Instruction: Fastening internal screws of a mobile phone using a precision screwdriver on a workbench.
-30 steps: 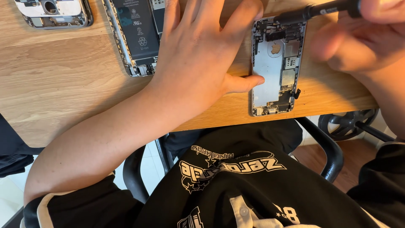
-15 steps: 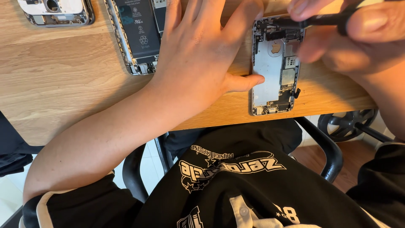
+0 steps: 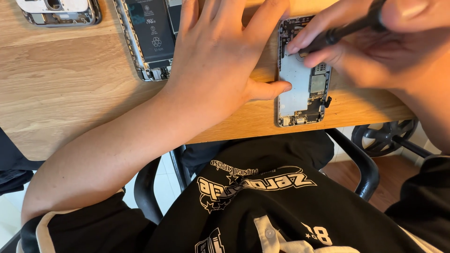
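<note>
From the head view, an opened phone chassis [image 3: 302, 77] lay flat on the pale, wood-grained tabletop [image 3: 70, 79], close to its near edge at about three o'clock of the left hand. Its thin metal frame was a rounded rectangle; inside showed a smooth silvery plate, a small square shield and dark, fiddly connectors at the lower end.

The left hand [image 3: 220, 61] rested palm-down on the wood, fingers spread apart and flat, gripping nothing; its thumb tip pressed against the chassis's left edge.

The right hand [image 3: 375, 47] came in from two o'clock, its fingers closed around a slim black screwdriver [image 3: 344, 30] with a matte, round shaft. The tool slanted down to the upper part of the chassis, where the fingertips crowded over it and hid its tip and the top corner.

At eleven o'clock of the left hand lay a second opened phone [image 3: 150, 37] with a flat black battery, partly covered by that hand. Farther out at ten o'clock sat a bare grey housing [image 3: 58, 11], cut by the frame's edge. Below the tabletop were a black printed shirt [image 3: 262, 206] and a black chair armrest [image 3: 361, 164].
</note>
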